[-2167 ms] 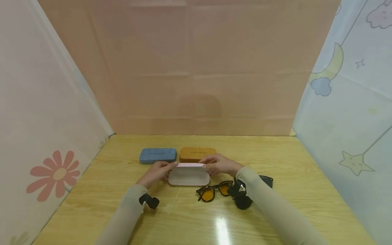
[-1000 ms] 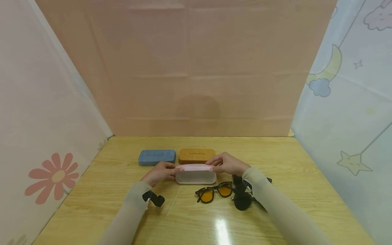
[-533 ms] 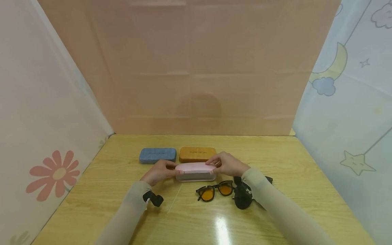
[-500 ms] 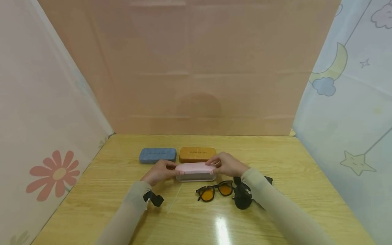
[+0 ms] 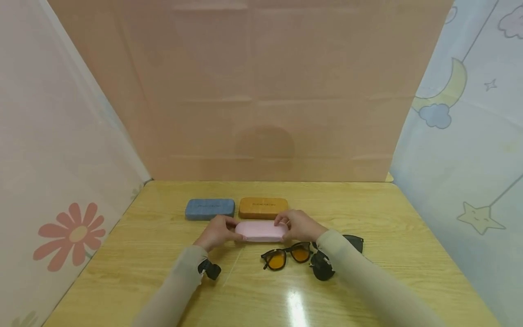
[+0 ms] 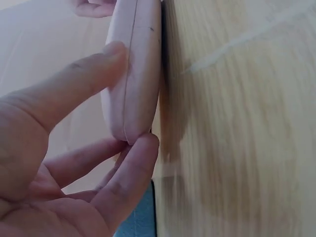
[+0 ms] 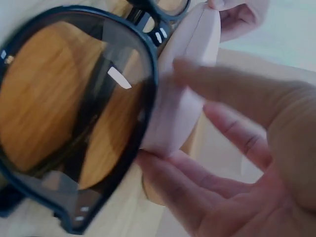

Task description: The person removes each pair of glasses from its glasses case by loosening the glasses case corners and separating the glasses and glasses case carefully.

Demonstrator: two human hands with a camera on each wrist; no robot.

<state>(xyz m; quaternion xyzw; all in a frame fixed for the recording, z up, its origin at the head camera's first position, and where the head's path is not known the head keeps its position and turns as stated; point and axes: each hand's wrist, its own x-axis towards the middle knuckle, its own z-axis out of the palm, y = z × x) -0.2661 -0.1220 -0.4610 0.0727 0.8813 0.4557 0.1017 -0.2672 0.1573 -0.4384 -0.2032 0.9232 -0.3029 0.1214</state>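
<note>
A pink glasses case point(image 5: 260, 231) lies on the table with its lid down, the seam visible as a thin line along its side in the left wrist view. My left hand point(image 5: 218, 231) holds its left end, thumb on the near side and fingers at the tip. At the other end, my right hand point(image 5: 301, 225) grips the case with thumb in front and fingers curled over the back. In the right wrist view, the thumb point(image 7: 227, 89) is blurred against the pale case point(image 7: 185, 94). Dark-rimmed glasses point(image 7: 153, 69) fill much of that view's left side.
Behind the pink case lie a blue case point(image 5: 209, 209) and an orange-brown case point(image 5: 263, 208). Orange-lensed glasses point(image 5: 276, 260) sit in front of it. Black sunglasses point(image 5: 322, 267) and another dark lens piece point(image 5: 354, 242) are partly hidden by my right sleeve.
The pink case stood with its lid raised and pale inside showing; the lid has come down over it. The case also shifted slightly right early on, with both hands staying at its ends.
</note>
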